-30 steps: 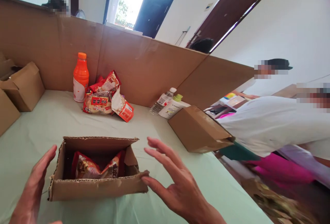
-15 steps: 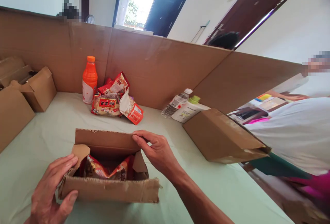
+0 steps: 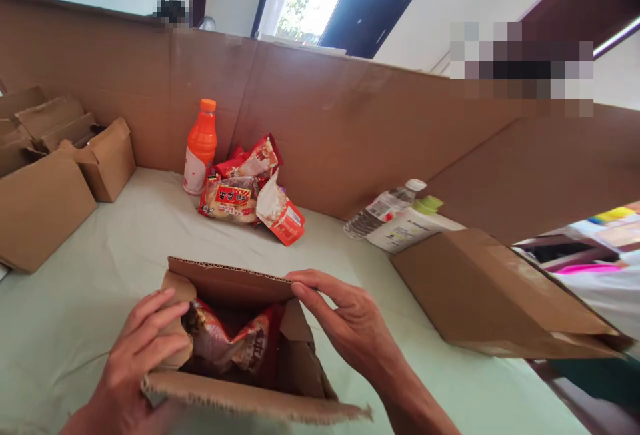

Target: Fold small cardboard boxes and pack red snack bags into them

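An open cardboard box [image 3: 250,398] sits low in the middle of the view. Inside it lies a red snack bag [image 3: 235,341] with a clear window, its top edge dipping at the centre. My right hand [image 3: 345,318] pinches the right corner of the raised back flap [image 3: 225,275] between thumb and fingers. On the left, my left hand [image 3: 137,348] grips the box's side, fingers across the left flap [image 3: 175,281]; its thumb is mostly hidden by the front flap.
Behind the box stand an orange drink bottle [image 3: 201,145], snack bags [image 3: 233,198] and a red-white carton piece [image 3: 285,215]. Toward the right, a clear bottle [image 3: 380,211] and white bottle [image 3: 407,229] lean by a closed box [image 3: 490,288]. More boxes [image 3: 45,208] are left; a cardboard wall [image 3: 350,121] runs behind.
The view has shifted, so the scene sits further right. The box's front flap has swung outward and down, showing more of the bag. My right hand keeps its pinch on the back flap.
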### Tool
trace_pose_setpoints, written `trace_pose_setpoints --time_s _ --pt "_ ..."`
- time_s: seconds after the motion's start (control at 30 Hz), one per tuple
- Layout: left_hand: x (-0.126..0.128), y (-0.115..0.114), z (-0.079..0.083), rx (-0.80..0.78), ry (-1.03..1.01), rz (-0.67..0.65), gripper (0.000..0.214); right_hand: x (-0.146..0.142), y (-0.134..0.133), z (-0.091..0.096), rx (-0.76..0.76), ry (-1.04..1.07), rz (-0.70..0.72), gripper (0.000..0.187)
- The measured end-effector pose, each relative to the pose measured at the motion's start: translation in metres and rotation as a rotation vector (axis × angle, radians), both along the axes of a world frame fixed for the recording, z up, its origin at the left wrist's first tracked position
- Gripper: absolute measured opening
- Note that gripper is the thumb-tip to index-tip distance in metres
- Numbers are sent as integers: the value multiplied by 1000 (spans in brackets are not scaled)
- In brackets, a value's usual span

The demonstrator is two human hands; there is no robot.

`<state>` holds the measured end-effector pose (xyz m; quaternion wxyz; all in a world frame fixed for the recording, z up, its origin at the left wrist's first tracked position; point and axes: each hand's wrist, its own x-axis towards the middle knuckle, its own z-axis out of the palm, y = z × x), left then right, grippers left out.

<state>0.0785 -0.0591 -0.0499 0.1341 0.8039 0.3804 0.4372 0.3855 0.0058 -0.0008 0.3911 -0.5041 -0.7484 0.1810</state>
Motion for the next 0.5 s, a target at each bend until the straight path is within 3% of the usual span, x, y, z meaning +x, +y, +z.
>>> trace_pose_setpoints --time_s 0.13,0.27,0.33,0.43,0.5 --pt "-1 2 3 -76 -15 21 40 3 -2 6 -27 -33 52 30" --pt "4 0 -4 -121 -161 237 53 10 -14 11 21 -87 214 37" --pt "8 1 -6 -140 -183 286 64 12 -22 7 39 -148 282 39" --pt "11 6 -2 -226 -118 180 49 14 -36 -6 75 -269 312 42" --pt "12 11 2 -243 -111 128 40 15 -42 -13 97 -347 325 55"
